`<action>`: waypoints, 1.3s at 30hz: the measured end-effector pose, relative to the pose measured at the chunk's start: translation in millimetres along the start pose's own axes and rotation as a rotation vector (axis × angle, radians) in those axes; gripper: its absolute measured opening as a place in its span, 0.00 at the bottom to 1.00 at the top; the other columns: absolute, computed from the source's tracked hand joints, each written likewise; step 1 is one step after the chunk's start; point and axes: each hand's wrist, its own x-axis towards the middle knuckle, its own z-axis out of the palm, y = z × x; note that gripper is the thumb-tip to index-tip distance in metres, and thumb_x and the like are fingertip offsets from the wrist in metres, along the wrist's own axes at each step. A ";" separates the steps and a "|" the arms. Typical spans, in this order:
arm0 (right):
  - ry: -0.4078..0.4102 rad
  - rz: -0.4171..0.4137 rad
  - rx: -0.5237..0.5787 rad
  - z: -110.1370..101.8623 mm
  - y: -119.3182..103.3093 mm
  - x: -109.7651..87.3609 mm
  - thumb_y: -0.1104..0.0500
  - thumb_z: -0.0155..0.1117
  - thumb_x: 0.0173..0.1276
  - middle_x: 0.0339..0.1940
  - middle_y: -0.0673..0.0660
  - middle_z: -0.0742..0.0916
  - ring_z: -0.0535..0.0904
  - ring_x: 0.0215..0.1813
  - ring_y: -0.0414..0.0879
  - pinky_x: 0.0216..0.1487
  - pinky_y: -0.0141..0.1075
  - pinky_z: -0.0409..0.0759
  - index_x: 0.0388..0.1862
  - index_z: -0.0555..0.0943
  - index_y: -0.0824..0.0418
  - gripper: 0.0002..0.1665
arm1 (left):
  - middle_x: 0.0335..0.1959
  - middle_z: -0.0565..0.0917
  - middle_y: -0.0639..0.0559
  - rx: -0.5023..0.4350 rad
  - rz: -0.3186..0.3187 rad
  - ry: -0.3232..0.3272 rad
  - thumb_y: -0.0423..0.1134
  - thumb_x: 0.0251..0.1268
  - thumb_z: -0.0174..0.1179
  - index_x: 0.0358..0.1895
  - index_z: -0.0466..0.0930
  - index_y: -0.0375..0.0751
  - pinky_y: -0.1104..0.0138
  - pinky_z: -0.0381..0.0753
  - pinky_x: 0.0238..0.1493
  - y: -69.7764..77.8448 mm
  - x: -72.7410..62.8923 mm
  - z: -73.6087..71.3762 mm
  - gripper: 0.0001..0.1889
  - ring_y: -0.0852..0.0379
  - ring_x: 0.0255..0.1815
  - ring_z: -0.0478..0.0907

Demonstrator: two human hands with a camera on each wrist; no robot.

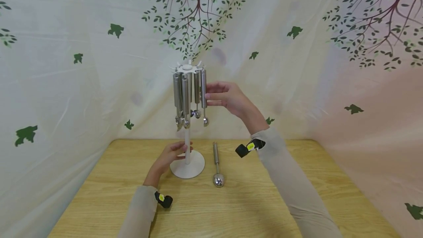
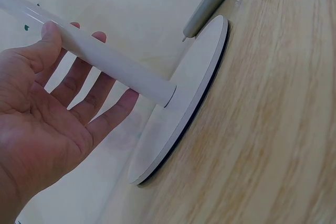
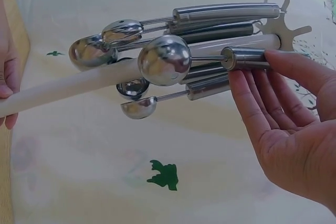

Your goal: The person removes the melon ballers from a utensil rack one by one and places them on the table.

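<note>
A white stand [image 1: 187, 139] with a round base [image 2: 168, 124] rises from the table, and several silver scoops [image 1: 185, 98] hang by their handles from its hooked top [image 1: 187, 68]. My left hand [image 1: 168, 157] holds the pole low down, the thumb on one side and the fingers bent round the other. Up at the right side of the rack, my right hand [image 1: 231, 98] pinches the handle of a hanging scoop [image 3: 164, 60] between thumb and fingers. That scoop's round bowl points down, below the hand.
One more scoop [image 1: 218, 180] lies on the wooden table [image 1: 125, 179] to the right of the base, bowl toward me. A pale cloth backdrop [image 1: 82, 94] with printed leaves and branches hangs behind and at both sides.
</note>
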 end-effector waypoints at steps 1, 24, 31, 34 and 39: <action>-0.001 0.001 0.001 -1.1 -0.6 -0.1 0.73 0.63 0.70 0.46 0.54 0.89 0.88 0.46 0.45 0.56 0.42 0.89 0.58 0.80 0.70 0.18 | 0.64 0.81 0.33 0.000 0.002 0.000 0.43 0.81 0.52 0.68 0.73 0.30 0.46 0.80 0.67 -0.1 0.1 0.1 0.23 0.43 0.66 0.78; 0.042 0.100 0.013 -28.1 18.3 -14.1 0.75 0.62 0.70 0.40 0.52 0.90 0.88 0.44 0.44 0.54 0.41 0.89 0.54 0.80 0.68 0.15 | 0.66 0.79 0.32 0.007 -0.003 -0.007 0.44 0.82 0.51 0.70 0.72 0.30 0.45 0.79 0.68 0.3 0.1 -0.6 0.24 0.39 0.69 0.76; 0.082 0.166 -0.021 -42.2 50.7 -22.8 0.74 0.62 0.70 0.39 0.51 0.89 0.88 0.44 0.44 0.54 0.42 0.89 0.58 0.78 0.71 0.17 | 0.64 0.81 0.34 0.004 -0.016 -0.002 0.45 0.81 0.52 0.70 0.73 0.31 0.44 0.78 0.68 -2.0 0.5 -1.3 0.25 0.40 0.68 0.77; 0.102 0.192 -0.031 -48.1 63.5 -28.4 0.73 0.62 0.70 0.39 0.50 0.89 0.88 0.43 0.44 0.55 0.43 0.89 0.61 0.76 0.74 0.20 | 0.64 0.81 0.35 -0.001 -0.024 0.001 0.45 0.80 0.53 0.69 0.73 0.32 0.44 0.78 0.69 -2.3 0.9 -1.0 0.25 0.44 0.67 0.78; 0.128 0.248 -0.045 -58.5 84.1 -37.5 0.71 0.63 0.71 0.40 0.50 0.89 0.87 0.44 0.44 0.58 0.45 0.88 0.63 0.74 0.75 0.23 | 0.64 0.81 0.34 0.003 -0.014 -0.004 0.45 0.81 0.52 0.69 0.72 0.29 0.45 0.79 0.68 -1.0 1.3 -0.7 0.25 0.43 0.67 0.78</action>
